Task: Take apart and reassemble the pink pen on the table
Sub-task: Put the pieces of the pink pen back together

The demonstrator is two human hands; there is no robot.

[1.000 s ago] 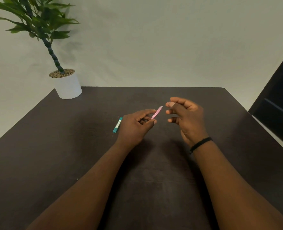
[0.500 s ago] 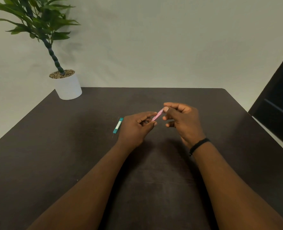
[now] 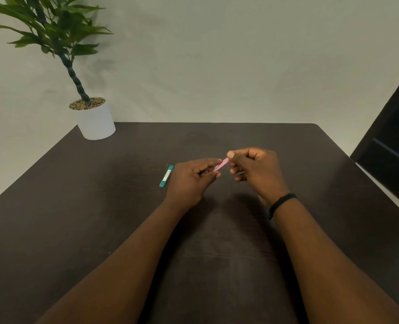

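Note:
The pink pen (image 3: 221,165) is held just above the middle of the dark table (image 3: 217,242), slanting up to the right. My left hand (image 3: 190,181) grips its lower end between thumb and fingers. My right hand (image 3: 255,170) pinches its upper end with thumb and forefinger. Only a short stretch of the pen shows between the two hands; the rest is hidden by fingers.
A teal pen-like piece (image 3: 166,176) lies on the table just left of my left hand. A white pot with a green plant (image 3: 95,122) stands at the far left corner. A dark panel (image 3: 394,160) stands past the table's right edge.
My right hand, open and apart from the pen a second ago, has moved left and closed its thumb and forefinger on the pen's upper end. My left hand has kept its hold.

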